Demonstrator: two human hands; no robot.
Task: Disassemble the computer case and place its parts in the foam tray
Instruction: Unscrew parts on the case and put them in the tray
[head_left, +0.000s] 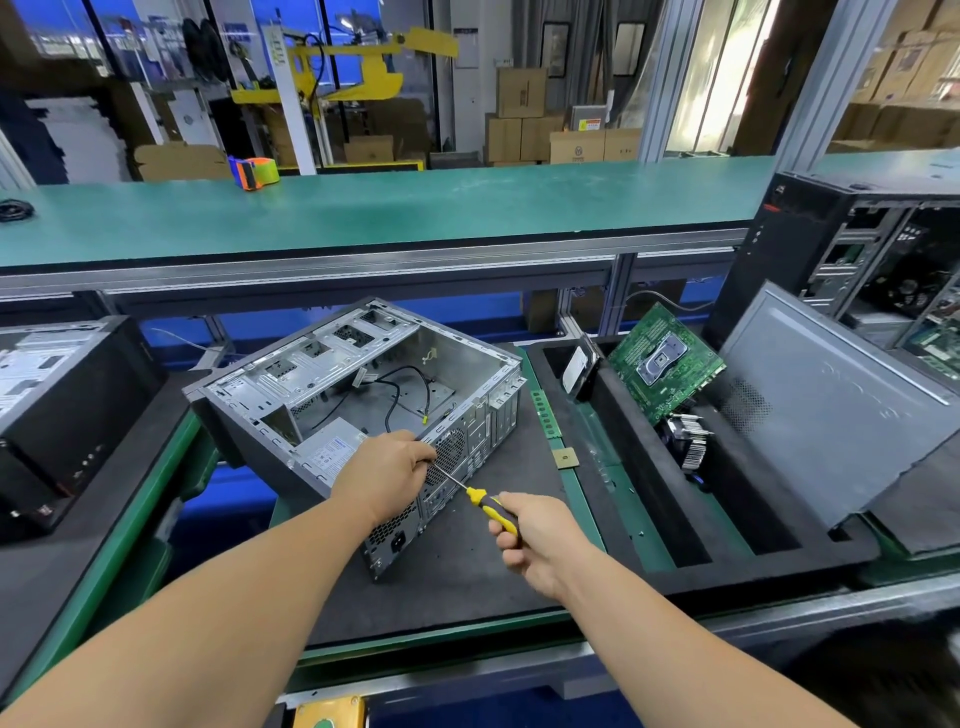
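An open grey computer case lies on its side on a dark mat, with black cables and a power supply still inside. My left hand rests on the case's rear edge, fingers curled over it near the fan grille. My right hand grips a yellow-and-black screwdriver whose shaft points at the rear panel beside my left fingers. To the right stands the black foam tray. It holds a green motherboard, a heatsink and a hard drive.
A grey side panel leans against the tray's right side. Other computer cases stand at far left and far right. A green memory stick lies on the mat by the tray. A green shelf runs behind, bearing a tape dispenser.
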